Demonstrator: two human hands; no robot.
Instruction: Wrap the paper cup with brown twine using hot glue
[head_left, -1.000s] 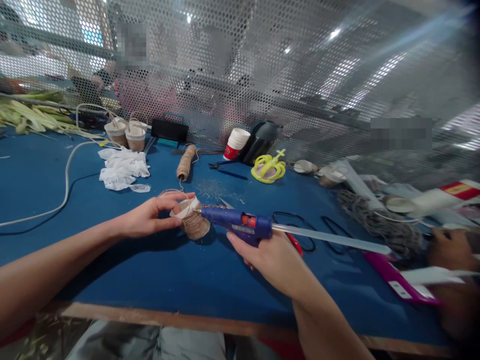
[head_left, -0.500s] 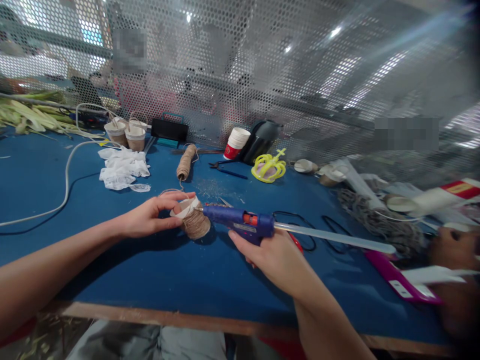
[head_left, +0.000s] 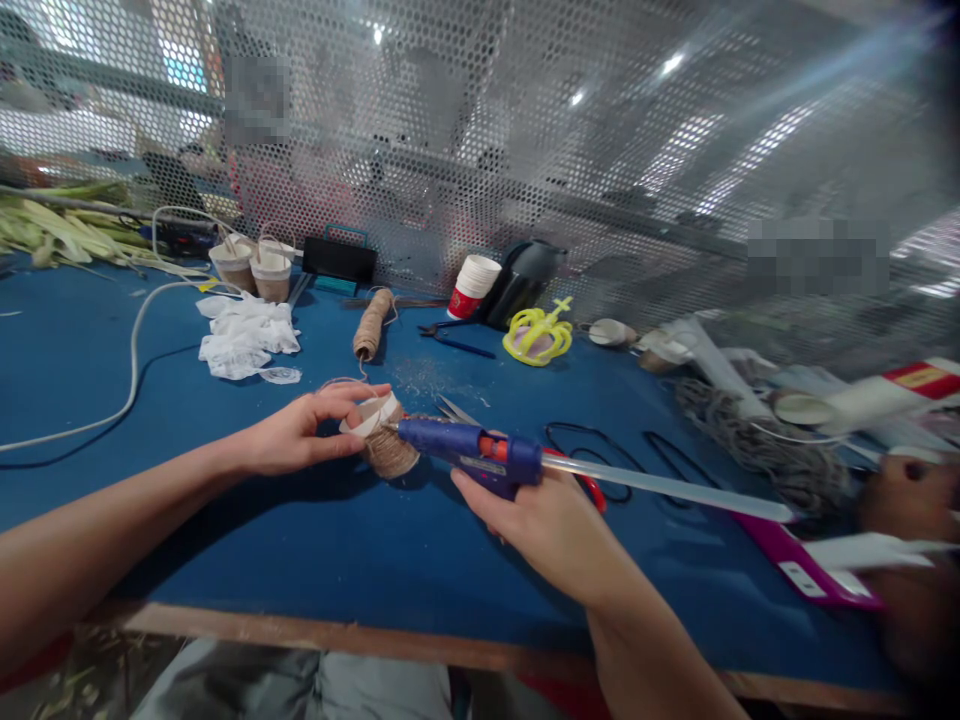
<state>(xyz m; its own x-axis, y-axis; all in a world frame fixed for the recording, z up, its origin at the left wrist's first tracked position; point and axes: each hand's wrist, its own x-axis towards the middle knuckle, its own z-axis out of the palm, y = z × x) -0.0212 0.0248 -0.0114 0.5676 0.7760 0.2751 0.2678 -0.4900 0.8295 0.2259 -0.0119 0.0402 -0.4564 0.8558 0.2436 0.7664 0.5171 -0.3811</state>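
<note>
My left hand [head_left: 304,432] is closed around a small paper cup [head_left: 381,436] partly wound with brown twine, held on its side just above the blue table [head_left: 315,540]. My right hand [head_left: 536,520] grips a blue hot glue gun [head_left: 476,452] whose nozzle touches the cup's twine. A long clear glue stick [head_left: 667,485] sticks out of the gun's back toward the right. A pair of red-handled scissors [head_left: 585,478] lies partly hidden behind the gun.
A twine spool [head_left: 370,325], white plastic bags [head_left: 244,338], two twine-wrapped cups [head_left: 253,268], a stack of paper cups [head_left: 472,287], pliers [head_left: 454,338] and a yellow crown [head_left: 537,335] lie farther back. A white cable [head_left: 135,350] runs at the left. Another person's hand [head_left: 907,495] and a pink tool [head_left: 799,565] are at the right. Perforated metal screen [head_left: 525,150] behind.
The glue gun has shifted slightly left and tilted, bringing its nozzle closer against the cup. My left hand and the cup have stayed in place.
</note>
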